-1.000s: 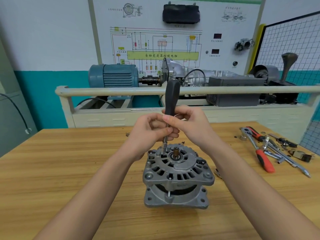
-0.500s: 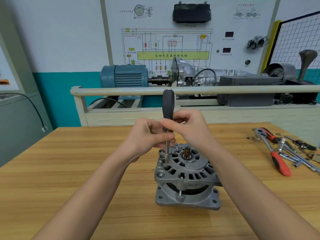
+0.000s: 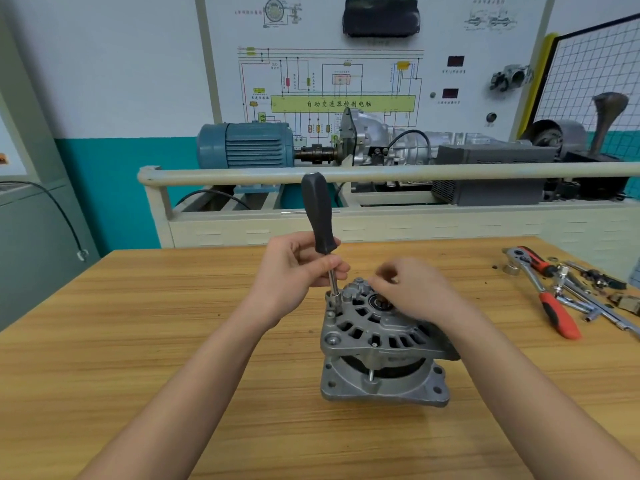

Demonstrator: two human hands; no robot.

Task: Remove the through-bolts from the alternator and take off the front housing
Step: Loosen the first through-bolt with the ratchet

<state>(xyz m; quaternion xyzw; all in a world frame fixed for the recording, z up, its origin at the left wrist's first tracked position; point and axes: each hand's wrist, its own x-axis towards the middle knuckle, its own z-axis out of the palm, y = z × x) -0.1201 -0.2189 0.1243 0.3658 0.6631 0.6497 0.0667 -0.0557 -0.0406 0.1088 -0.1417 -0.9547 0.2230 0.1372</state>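
Alternator: upright on wooden table, front housing uppermost.
Left hand: grips nut driver shaft, tip at housing's far-left bolt.
Right hand: blurred over housing; grip unreadable.
Ratchet: red-handled, far right.
Wall panel: "自动变速器控制电脑".

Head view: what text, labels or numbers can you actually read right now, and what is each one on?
"自动变速器控制电脑": on the yellow-green bar of the wiring diagram on the white wall panel.
Small captions around the diagram and beside the two dark displays: too small and blurred to read.
Alternator, black driver handle, red-handled ratchet: no readable marking shows.
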